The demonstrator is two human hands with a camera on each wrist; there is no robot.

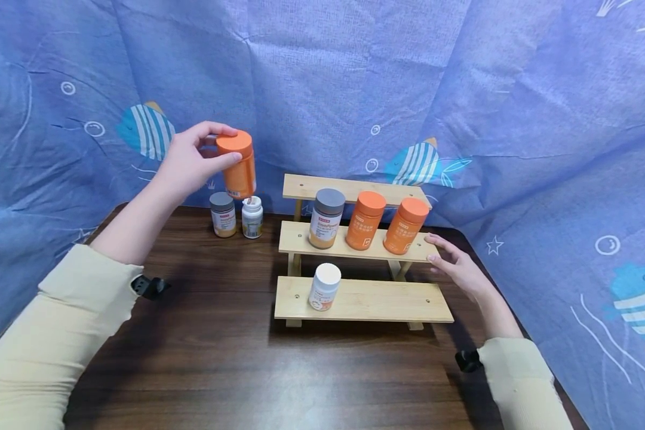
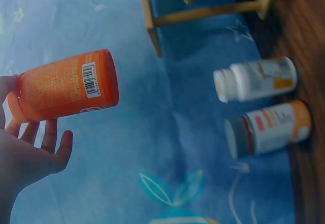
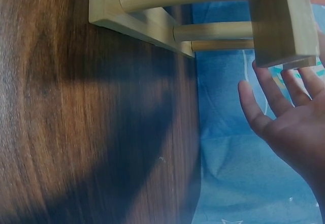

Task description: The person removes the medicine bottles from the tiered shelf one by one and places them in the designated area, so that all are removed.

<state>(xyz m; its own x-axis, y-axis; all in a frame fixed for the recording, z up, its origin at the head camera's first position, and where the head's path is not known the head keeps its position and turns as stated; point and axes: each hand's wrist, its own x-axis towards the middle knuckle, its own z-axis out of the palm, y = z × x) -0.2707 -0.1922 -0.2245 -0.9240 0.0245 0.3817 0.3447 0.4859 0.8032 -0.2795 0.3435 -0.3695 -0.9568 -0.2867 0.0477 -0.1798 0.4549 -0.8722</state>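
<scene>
Orange bottle (image 1: 239, 170) grasped by left hand (image 1: 190, 160), 10 o'clock of wooden rack (image 1: 387, 300).
We observe right hand (image 1: 458, 270) unclenched, touching the rack's 3 o'clock end.

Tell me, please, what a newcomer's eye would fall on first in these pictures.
Probably the orange bottle that the left hand holds above the back left of the table. Next comes the three-tier wooden rack to its right, with two more orange bottles on the middle tier.
</scene>
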